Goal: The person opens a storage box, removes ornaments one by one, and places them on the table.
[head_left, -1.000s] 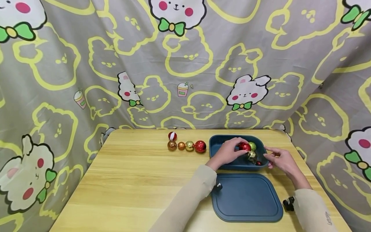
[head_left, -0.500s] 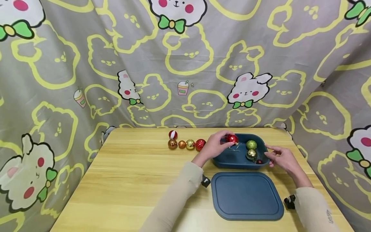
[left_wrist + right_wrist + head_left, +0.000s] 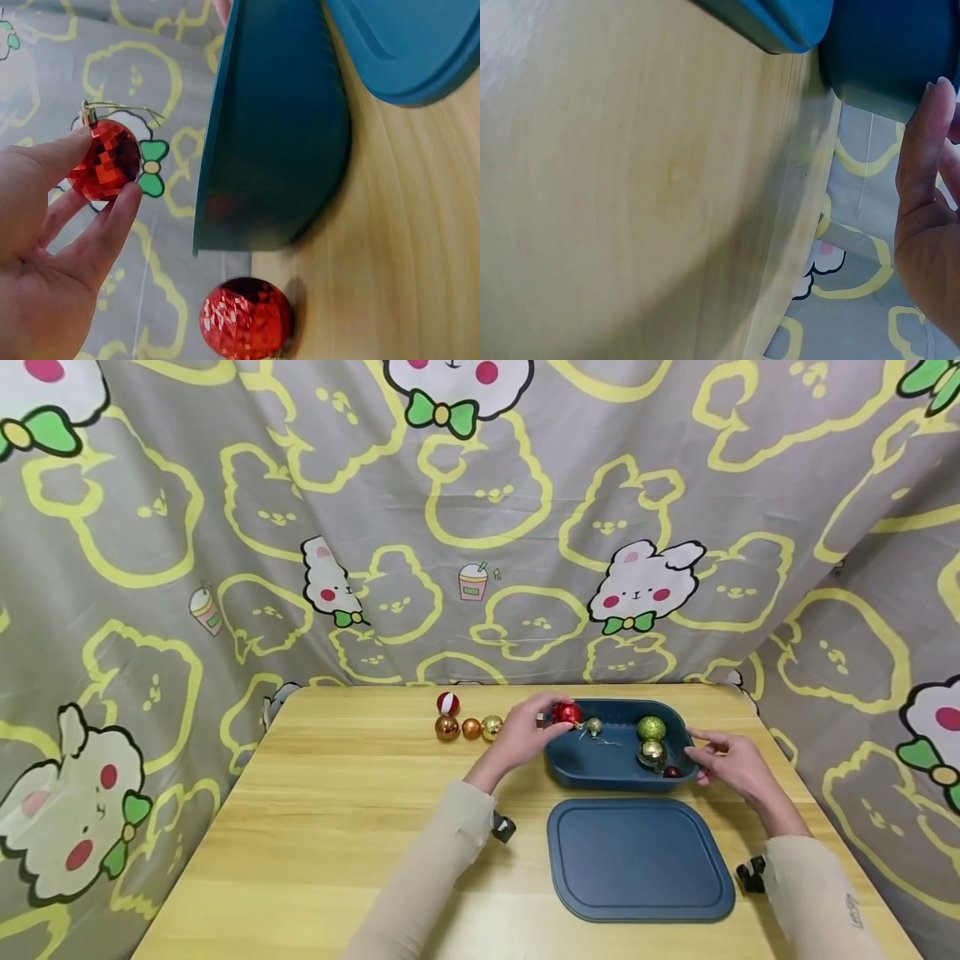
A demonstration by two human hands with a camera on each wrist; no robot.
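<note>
My left hand pinches a shiny red faceted Christmas bauble between thumb and fingertips. A gold cap and thread loop show on it. The bauble is at the left end of a dark blue open box. Inside the box, a green bauble, a gold bauble and a small dark red bauble lie at the right; a small pale gold bauble lies further left. My right hand touches the box's right end with fairly straight thumb and fingers, as the right wrist view also shows.
Left of the box stand a brown bauble, an orange bauble and a gold bauble in line, a red-and-white ball behind. Another red bauble is beside the box. A blue lid lies in front.
My left hand has lifted the red bauble from among those at the box's right side and carried it left to the box's left end. My right hand stays at the box's right end.
</note>
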